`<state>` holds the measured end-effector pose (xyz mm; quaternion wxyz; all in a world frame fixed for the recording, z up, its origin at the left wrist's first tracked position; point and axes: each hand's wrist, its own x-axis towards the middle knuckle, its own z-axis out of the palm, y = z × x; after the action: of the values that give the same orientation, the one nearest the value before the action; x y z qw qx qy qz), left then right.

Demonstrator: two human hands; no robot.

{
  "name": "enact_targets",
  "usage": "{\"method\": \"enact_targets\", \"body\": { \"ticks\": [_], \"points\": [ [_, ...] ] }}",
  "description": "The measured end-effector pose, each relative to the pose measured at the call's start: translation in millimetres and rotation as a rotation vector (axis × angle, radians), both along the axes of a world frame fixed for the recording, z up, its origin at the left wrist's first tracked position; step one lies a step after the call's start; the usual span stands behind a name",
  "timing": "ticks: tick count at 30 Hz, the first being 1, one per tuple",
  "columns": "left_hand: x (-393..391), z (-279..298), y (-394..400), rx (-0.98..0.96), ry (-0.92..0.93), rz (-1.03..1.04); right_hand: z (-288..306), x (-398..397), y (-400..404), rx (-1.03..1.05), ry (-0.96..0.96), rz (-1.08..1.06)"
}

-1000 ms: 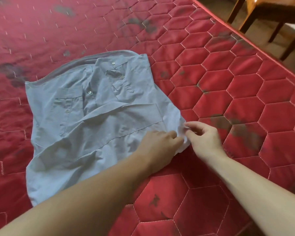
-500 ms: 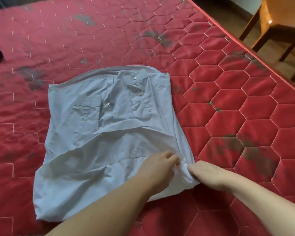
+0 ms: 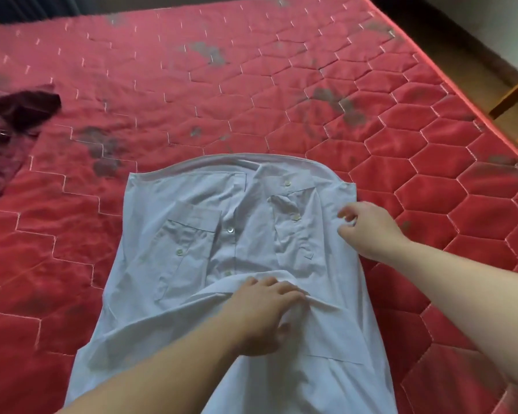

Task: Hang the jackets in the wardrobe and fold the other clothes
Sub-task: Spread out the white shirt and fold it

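A light blue button shirt (image 3: 192, 240) lies face up on the red quilted mattress (image 3: 281, 94), sleeves folded in, collar toward the far side. My left hand (image 3: 263, 312) lies palm down on the folded sleeve across the shirt's middle, fingers fairly straight. My right hand (image 3: 368, 228) is at the shirt's right edge near the chest pocket, thumb and fingers curled over the fabric there; whether they pinch it is unclear.
A dark maroon garment (image 3: 9, 121) lies crumpled at the mattress's left edge. Wooden chair legs (image 3: 515, 100) stand on the floor beyond the right side of the mattress. Dark stains mark the cover.
Both hands left the shirt's lower right corner. My left hand slid onto the shirt's middle, and my right hand moved up to the right edge by the pocket. The view shifted toward the bed's far side.
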<state>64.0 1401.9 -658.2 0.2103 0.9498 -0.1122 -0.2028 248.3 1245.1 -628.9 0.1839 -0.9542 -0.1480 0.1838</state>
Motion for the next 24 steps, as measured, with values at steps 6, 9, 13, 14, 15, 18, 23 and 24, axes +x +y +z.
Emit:
{"method": "enact_targets", "body": {
  "ticks": [6,9,13,14,15,18,23,24],
  "points": [
    [78.0,11.0,42.4,-0.115,-0.238,0.44,-23.9,67.4,68.3,-0.244,-0.021,0.102],
    [128.2,8.3,84.8,0.127,-0.238,0.458,-30.2,92.6,77.4,-0.343,0.023,0.1],
    [186.4,0.9,113.5,0.332,-0.145,0.361,-33.4,118.8,77.6,-0.224,0.103,0.208],
    [198.6,-1.8,114.5,0.373,-0.092,0.32,-34.2,123.6,78.0,-0.176,0.088,0.238],
    [210.2,-4.4,114.3,0.396,-0.031,0.292,-34.7,126.7,78.2,-0.13,0.061,0.259],
    [234.8,-8.8,111.2,0.397,0.047,0.294,-33.7,127.1,81.6,-0.007,0.107,0.27],
    [242.3,5.4,120.6,0.369,0.056,0.335,-31.5,114.7,79.4,0.047,0.106,0.431],
    [237.1,9.7,126.0,0.389,0.043,0.328,-29.6,110.2,78.4,0.034,0.034,0.449]
  ]
}}
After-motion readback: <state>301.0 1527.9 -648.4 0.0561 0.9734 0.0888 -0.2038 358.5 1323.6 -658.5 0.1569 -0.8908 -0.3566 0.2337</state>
